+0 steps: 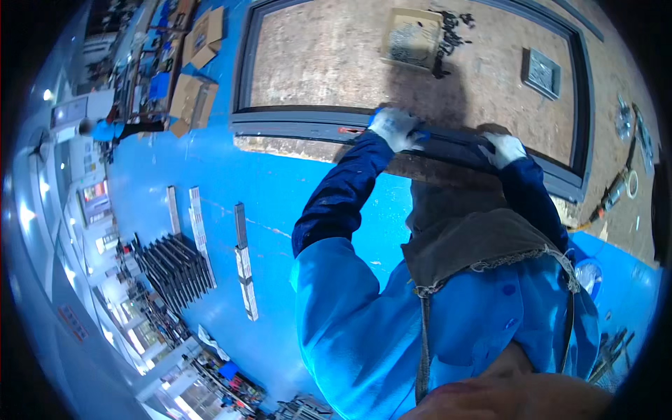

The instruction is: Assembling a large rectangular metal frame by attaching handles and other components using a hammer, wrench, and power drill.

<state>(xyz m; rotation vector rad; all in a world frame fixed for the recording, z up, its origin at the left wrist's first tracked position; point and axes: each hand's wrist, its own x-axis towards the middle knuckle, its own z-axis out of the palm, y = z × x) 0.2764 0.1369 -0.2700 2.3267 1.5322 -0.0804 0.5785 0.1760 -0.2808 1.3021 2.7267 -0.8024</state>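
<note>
We see a workshop with a glossy blue floor [280,203] running down the left and middle of the frame, another person [108,131] far off at upper left, near open cardboard boxes [192,101]. Across the top lies a wood-topped workbench [336,49], and on it, at upper centre to upper right, is the dark grey rectangular frame [294,124], its near rail running along the bench's front edge.

Both gloved hands are at that rail: the left hand [397,129] on it at upper centre, the right hand [504,149] further right. The fingers are partly hidden, so we cannot tell whether either hand clenches the rail or merely presses on it. A small red piece [348,130] lies on the rail just left of the left hand.

Inside the frame we find a shallow box [413,66] of small metal parts with dark pieces [451,31] scattered beside it, and a grey tray [525,70] near the right side.

We judge the rail's nearness to the edge the chief risk: a hard pull toward the body could draw it over. Loose dark pieces could get caught under a shifting frame and scratch it, and a rail knocking the tray could spill its contents.
</note>
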